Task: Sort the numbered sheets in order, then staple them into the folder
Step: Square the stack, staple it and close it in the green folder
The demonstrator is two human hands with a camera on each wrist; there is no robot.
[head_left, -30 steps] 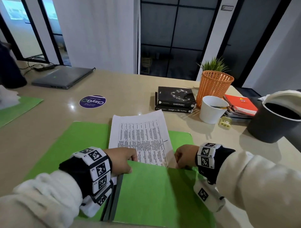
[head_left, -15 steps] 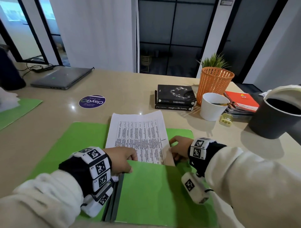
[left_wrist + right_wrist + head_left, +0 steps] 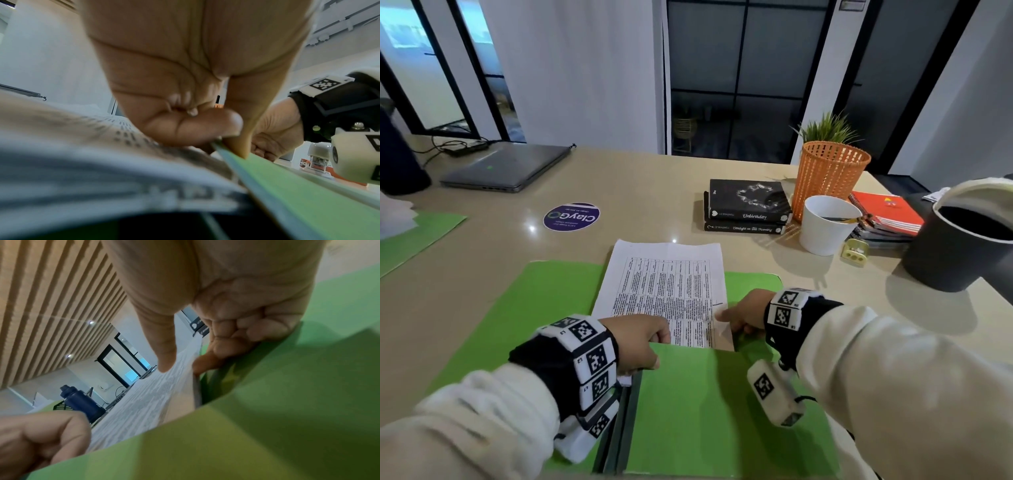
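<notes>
An open green folder (image 3: 544,301) lies on the table before me. A stack of printed sheets (image 3: 664,284) lies on it, its near end tucked under the folder's green flap (image 3: 705,411). My left hand (image 3: 654,346) pinches the flap's upper left edge between thumb (image 3: 195,128) and curled fingers, over the sheets (image 3: 102,154). My right hand (image 3: 726,318) holds the sheets' right edge just above the flap. Its thumb (image 3: 166,363) is over the sheets (image 3: 154,402) and its curled fingers (image 3: 205,365) are beneath the edge. The sheets' page numbers are not readable.
Right of the folder stand a white cup (image 3: 825,226), a small pale yellow object (image 3: 854,251), a dark bin (image 3: 959,250), red notebooks (image 3: 887,212) and an orange basket (image 3: 828,178). Two black books (image 3: 748,205) lie behind the sheets. A closed laptop (image 3: 506,168) and another green folder (image 3: 414,236) are at the left.
My right hand has slid from the flap's upper right corner away from me along the sheets' right edge. The left hand has kept its hold on the flap.
</notes>
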